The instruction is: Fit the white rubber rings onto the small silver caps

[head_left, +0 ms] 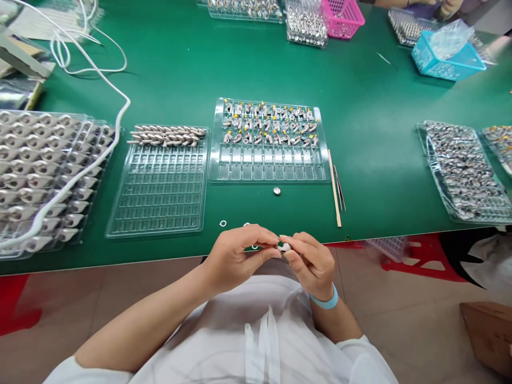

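My left hand [236, 258] and my right hand [314, 264] meet at the table's front edge, both pinching one small pale earbud-like part [285, 247] between their fingertips. The fingers cover much of it. Beside my left hand lies a thin white ring [223, 223]; others are partly hidden behind the fingers. A small round silver-rimmed piece [277, 191] rests beyond my hands. Further off, a clear tray [217, 144] bears rows of small grey parts with yellow tabs in its far half. To its left, another clear tray [156, 197] has grey parts bunched at its far end.
A wooden stick [335, 194] and tweezers [340, 189] lie right of the middle tray. Stacked trays of grey shells [40, 181] stand left, crossed by a white cable [100, 152]. At right is a filled tray [466, 170]. Pink [346, 24] and blue baskets [448, 66] stand far back.
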Available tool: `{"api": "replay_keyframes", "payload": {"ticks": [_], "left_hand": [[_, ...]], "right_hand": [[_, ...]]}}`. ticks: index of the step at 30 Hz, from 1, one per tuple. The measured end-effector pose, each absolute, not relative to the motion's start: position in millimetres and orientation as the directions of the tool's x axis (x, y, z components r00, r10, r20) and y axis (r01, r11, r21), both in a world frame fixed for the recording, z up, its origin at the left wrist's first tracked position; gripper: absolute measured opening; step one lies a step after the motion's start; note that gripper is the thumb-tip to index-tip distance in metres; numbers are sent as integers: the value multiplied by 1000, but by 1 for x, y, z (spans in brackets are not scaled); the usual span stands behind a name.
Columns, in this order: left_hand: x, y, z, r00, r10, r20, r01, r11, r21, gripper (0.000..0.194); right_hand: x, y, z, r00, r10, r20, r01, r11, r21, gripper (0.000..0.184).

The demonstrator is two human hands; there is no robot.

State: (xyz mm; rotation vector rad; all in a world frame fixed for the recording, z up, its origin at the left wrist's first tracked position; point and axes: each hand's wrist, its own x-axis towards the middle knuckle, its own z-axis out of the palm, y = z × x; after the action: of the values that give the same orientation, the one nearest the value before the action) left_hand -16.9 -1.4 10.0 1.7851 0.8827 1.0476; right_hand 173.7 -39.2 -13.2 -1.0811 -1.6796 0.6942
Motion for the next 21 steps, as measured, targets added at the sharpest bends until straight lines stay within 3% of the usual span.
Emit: {"api": "replay_keyframes", "payload": {"ticks": [3, 5, 7, 13, 21], "left_hand": [[-15, -2, 12, 392, 918, -57, 65, 34, 997, 10], [-13, -3, 12, 419, 874, -244, -44, 288, 957, 16], [-11, -2, 12, 445, 833, -328, -146, 429, 891, 20], [-12, 1, 15, 501, 760, -413, -240, 581, 778, 22], [-11, 3, 18, 507, 756, -413, -201, 570, 797, 25]], "right_hand": [[172, -40, -14, -113, 879, 464, 358, 471, -806, 30], [171, -40, -14, -123, 863, 489, 377, 497, -782, 32], [170, -39, -14, -141, 848, 512, 386, 523, -760, 35], [170, -39, -15, -224, 794, 565, 399, 603, -691, 46], [170, -38, -12, -248, 837, 488, 372, 548, -749, 41]]}}
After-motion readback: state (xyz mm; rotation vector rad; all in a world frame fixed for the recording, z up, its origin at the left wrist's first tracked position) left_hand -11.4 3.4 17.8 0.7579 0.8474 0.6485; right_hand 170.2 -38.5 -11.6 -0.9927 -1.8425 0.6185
